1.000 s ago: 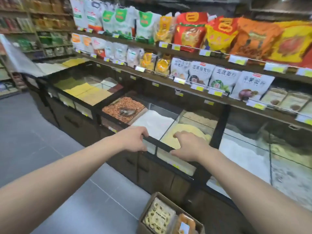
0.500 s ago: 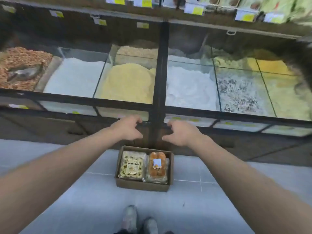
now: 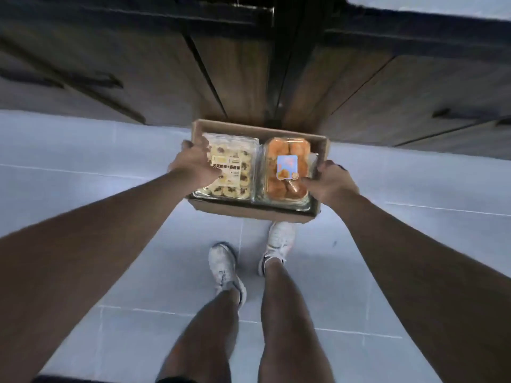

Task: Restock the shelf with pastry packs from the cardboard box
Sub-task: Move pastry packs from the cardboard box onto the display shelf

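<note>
Head view: nearest the cardboard box (image 3: 249, 212) are the white shoes (image 3: 226, 268), just short of its front wall. The left hand (image 3: 193, 168) grips its left wall and the right hand (image 3: 330, 182) its right. Inside lie a pale pastry pack (image 3: 235, 161) and an orange pastry pack (image 3: 287, 172). Just beyond stand dark cabinets (image 3: 240, 78). The packs look light, crushable and slick; holding their rigid edges seems safest.

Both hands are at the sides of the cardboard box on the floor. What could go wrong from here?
1. The cardboard box is shallow, so the two pastry packs could slide out if it tips during lifting.
2. The left hand and right hand seem to overlap the packs; squeezing may dent them.
</note>
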Motion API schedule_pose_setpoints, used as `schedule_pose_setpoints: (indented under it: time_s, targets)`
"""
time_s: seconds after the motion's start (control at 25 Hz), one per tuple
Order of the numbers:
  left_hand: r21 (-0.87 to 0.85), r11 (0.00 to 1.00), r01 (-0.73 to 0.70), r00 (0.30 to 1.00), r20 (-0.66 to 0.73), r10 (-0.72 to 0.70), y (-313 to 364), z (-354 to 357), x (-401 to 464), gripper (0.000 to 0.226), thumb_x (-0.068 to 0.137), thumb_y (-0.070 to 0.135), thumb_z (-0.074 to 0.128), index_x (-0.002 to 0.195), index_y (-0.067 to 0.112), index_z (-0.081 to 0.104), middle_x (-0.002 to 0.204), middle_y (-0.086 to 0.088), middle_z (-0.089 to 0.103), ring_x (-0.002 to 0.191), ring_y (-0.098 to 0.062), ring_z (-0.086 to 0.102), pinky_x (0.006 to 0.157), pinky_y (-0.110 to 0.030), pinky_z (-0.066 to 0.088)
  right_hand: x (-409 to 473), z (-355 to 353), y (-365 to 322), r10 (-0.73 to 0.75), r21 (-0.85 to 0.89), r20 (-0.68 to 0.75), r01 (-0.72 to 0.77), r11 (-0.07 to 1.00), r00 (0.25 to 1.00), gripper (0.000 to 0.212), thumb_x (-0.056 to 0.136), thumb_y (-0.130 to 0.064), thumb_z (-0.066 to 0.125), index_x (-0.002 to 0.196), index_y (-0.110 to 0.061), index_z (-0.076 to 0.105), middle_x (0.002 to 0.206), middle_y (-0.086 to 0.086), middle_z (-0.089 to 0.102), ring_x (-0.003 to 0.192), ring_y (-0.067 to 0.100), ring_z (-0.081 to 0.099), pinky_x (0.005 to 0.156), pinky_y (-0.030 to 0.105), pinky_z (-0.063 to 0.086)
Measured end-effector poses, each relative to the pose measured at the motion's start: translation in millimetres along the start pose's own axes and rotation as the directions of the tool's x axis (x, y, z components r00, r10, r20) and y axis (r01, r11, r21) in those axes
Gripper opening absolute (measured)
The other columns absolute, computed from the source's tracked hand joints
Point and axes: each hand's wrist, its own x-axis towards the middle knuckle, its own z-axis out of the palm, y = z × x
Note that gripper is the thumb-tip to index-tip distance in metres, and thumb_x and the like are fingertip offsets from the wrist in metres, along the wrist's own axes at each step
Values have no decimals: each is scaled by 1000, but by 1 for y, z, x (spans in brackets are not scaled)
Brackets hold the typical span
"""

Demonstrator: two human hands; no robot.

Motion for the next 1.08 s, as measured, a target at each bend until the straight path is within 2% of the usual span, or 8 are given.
schedule_pose_setpoints:
  time_s: [0.12, 0.24, 0.36, 0.44, 0.56, 0.72, 0.96, 1.08]
  targets:
    - [30, 999, 36, 999, 2, -36, -19, 52, 60, 86, 80, 35, 77, 151, 24, 29, 144, -13, 39, 129, -39, 51, 105, -51, 48, 66, 57, 13, 51, 46, -8, -51, 998, 999, 75, 86, -58, 67, 146, -19, 47, 142, 14, 56, 132, 38, 52, 105, 46, 49]
    - [-55, 995, 81, 997, -1, -81, -34, 91, 114, 98, 77, 33, 82, 156, 27, 25, 154, -12, 30, 134, -41, 47, 102, -52, 53, 123, 98, 21, 104, 86, -11, -103, 991, 994, 99, 82, -67, 69, 157, -17, 27, 157, 15, 37, 145, 39, 37, 114, 50, 42]
    - [-90, 988, 124, 992, -3, -124, -50, 118, 145, 101, 73, 36, 89, 153, 19, 28, 149, -16, 37, 130, -40, 51, 102, -51, 53, 162, 117, 28, 181, 178, -9, -176, 968, 983, 123, 64, -73, 77, 157, -14, 22, 157, 15, 37, 143, 39, 40, 113, 51, 43]
    - [-95, 985, 145, 989, -13, -147, -57, 128, 157, 101, 74, 28, 89, 153, 16, 27, 146, -17, 40, 129, -39, 51, 104, -49, 52, 176, 121, 36, 202, 237, 5, -198, 951, 979, 131, 55, -75, 78, 156, -15, 22, 157, 14, 39, 141, 39, 43, 111, 54, 45]
    - [-104, 973, 204, 973, -91, -214, -61, 135, 169, 94, 75, 18, 87, 149, 12, 29, 141, -20, 39, 129, -40, 48, 102, -47, 50, 189, 128, 45, 189, 311, 39, -191, 931, 981, 132, 53, -72, 82, 156, -17, 21, 156, 11, 39, 141, 39, 44, 108, 57, 47]
    - [-170, 925, 339, 910, -190, -368, -54, 138, 180, 92, 71, 28, 92, 142, 7, 36, 142, -19, 36, 131, -36, 39, 95, -39, 44, 203, 136, 50, 181, 442, 88, -201, 874, 980, 135, 46, -73, 87, 153, -23, 22, 151, 5, 43, 136, 36, 49, 104, 58, 52]
    - [-183, 910, 371, 922, -47, -385, -59, 131, 188, 100, 69, 45, 90, 146, 9, 38, 144, -19, 38, 132, -35, 37, 105, -43, 40, 195, 146, 52, 137, 541, 20, -126, 831, 990, 106, 65, -55, 93, 141, -24, 25, 144, 5, 46, 130, 30, 54, 103, 55, 54]
    - [-250, 910, 330, 932, -68, -357, -68, 125, 181, 96, 67, 43, 92, 142, 14, 39, 142, -16, 38, 132, -35, 38, 103, -45, 41, 186, 149, 50, 95, 619, 6, -78, 782, 996, 97, 71, -47, 92, 138, -21, 26, 140, 4, 48, 127, 26, 56, 103, 48, 56]
